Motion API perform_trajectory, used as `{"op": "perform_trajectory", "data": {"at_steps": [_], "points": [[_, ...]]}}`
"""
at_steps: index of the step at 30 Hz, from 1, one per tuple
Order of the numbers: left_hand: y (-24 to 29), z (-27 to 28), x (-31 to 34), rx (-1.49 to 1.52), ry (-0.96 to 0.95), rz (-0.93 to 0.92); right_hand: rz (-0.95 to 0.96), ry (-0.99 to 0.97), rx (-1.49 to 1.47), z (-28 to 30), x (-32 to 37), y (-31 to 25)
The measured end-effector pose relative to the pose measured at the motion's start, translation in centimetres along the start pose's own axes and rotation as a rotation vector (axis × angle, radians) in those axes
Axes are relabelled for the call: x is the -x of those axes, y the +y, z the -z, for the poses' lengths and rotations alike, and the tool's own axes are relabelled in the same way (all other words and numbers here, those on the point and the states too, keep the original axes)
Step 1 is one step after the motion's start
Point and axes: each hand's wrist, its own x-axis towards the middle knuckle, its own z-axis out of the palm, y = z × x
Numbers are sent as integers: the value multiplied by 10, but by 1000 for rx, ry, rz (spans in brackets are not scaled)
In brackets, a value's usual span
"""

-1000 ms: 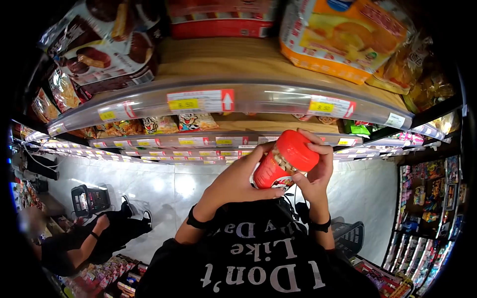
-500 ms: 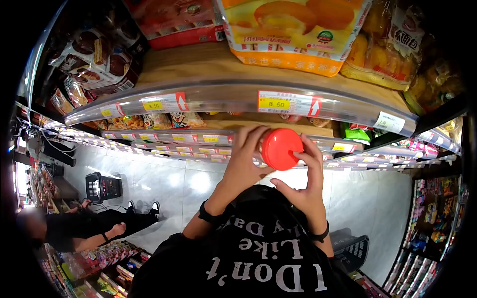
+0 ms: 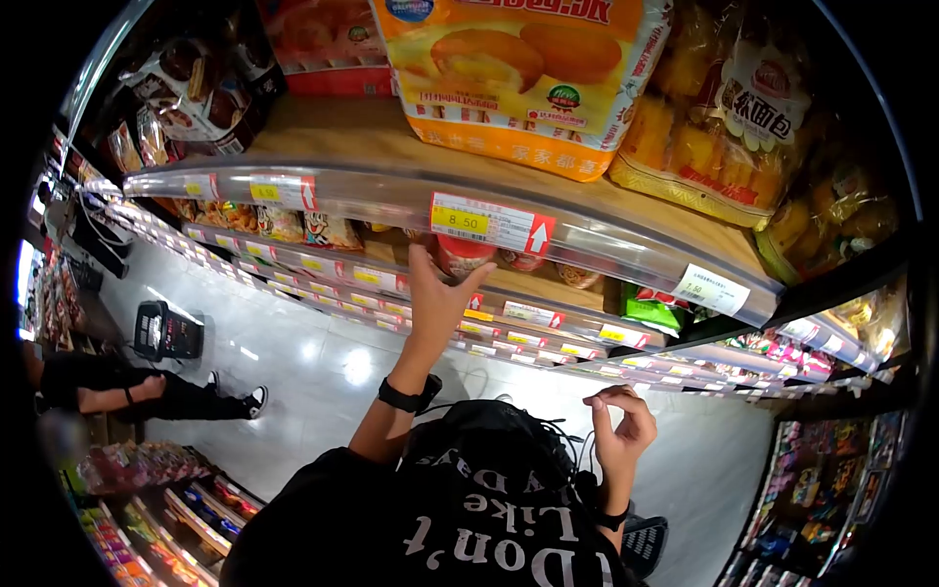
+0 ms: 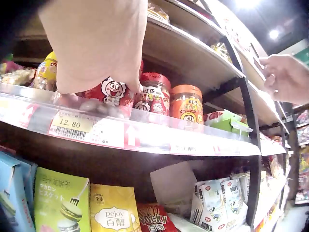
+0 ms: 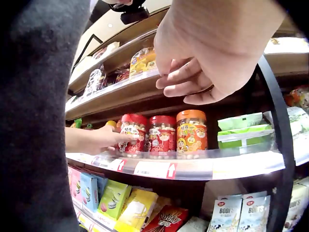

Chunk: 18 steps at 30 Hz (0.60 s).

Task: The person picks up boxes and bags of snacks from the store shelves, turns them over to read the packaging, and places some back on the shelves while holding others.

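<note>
My left hand (image 3: 437, 301) reaches under the upper shelf and grips a red-lidded snack jar (image 3: 464, 258) around its sides. In the right wrist view that jar (image 5: 133, 129) stands upright on the shelf, at the left of a second red-lidded jar (image 5: 162, 135) and an orange-lidded jar (image 5: 192, 134). Fingers of the left hand (image 5: 99, 138) lie across its label. From the left wrist, the hand (image 4: 99, 46) covers most of the jar, leaving its cartoon face label visible. Before my body hangs my right hand (image 3: 623, 436), fingers loosely curled and holding nothing.
A clear price rail (image 3: 626, 256) runs along the upper shelf, which bears an orange bread pack (image 3: 518, 88). Green packets (image 5: 245, 133) sit right of the jars. Snack boxes (image 4: 113, 205) fill the shelf below. A person's arm (image 3: 122, 394) and a basket (image 3: 168, 331) are at the left.
Both hands held the red-lidded jar in front of my body. The right hand has let go and dropped away; the left hand has carried the jar forward onto the shelf beneath the price rail.
</note>
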Motion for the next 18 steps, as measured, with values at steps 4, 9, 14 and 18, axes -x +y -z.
{"op": "perform_trajectory", "data": {"at_steps": [4, 9, 14, 18], "points": [[10, -2, -1, -275, 163, -187, 30, -93, 100, 20, 1, -2], [1, 1, -5, -135, 74, -127, -27, -84, 115, 20, 5, 4], [-8, 3, -7, -210, 116, -214, -18, -196, 149, 2, 0, -7], [-17, 8, -8, -306, 76, -235, -41, -268, 184, -15, -4, -14]]}}
